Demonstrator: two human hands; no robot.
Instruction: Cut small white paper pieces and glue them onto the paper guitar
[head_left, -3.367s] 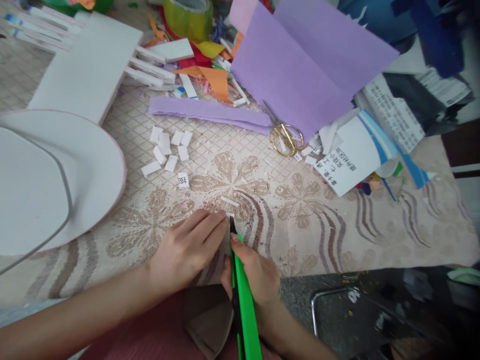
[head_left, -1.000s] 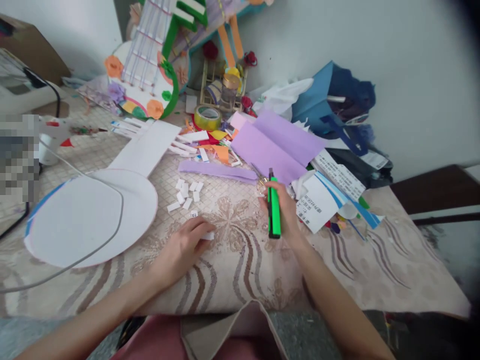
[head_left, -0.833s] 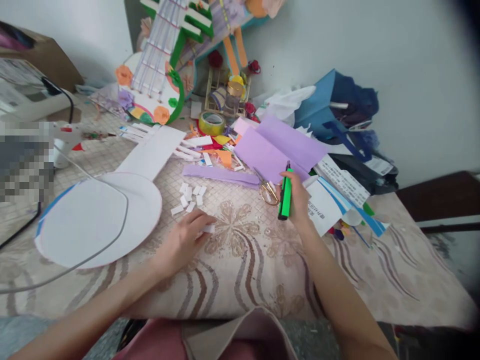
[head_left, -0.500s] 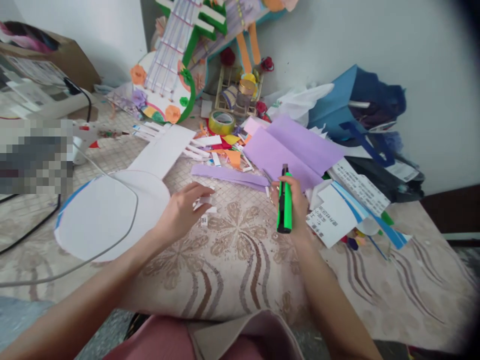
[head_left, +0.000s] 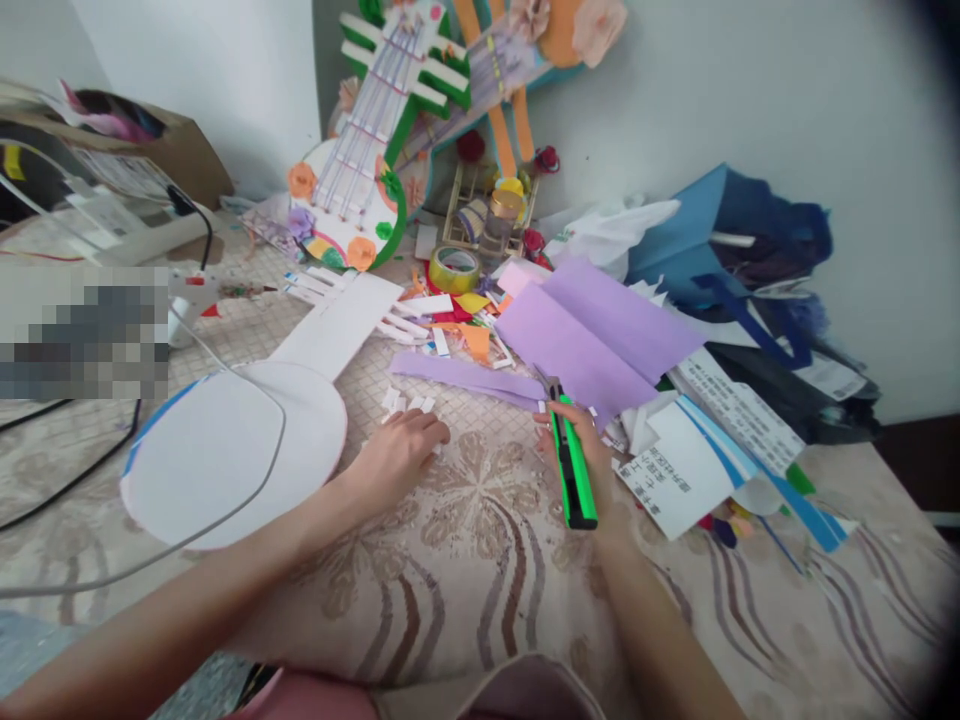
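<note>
My right hand [head_left: 589,450] is closed around a green utility knife [head_left: 571,470], its blade end pointing away from me and its black butt end toward me. A long purple paper strip [head_left: 465,380] lies just beyond the knife's front end. My left hand [head_left: 401,455] rests on the patterned tablecloth with its fingers curled down over small white paper pieces [head_left: 409,402]. Some of these pieces show beyond the knuckles, and the fingertips are partly hidden. Left of that hand lies a white guitar-shaped cutout [head_left: 225,450] with a round body and a straight neck.
A grey cable [head_left: 281,430] crosses the cutout. Folded purple paper [head_left: 592,330], a yellow tape roll [head_left: 454,270] and coloured scraps [head_left: 476,342] lie farther back. A decorated paper guitar [head_left: 367,150] leans at the wall. Printed card [head_left: 679,475] and bags [head_left: 675,240] crowd the right.
My left hand has turned palm-down and lowered over the white paper pieces. My right hand has tilted the knife, its front end swinging left and its butt end coming nearer. The view has shifted slightly.
</note>
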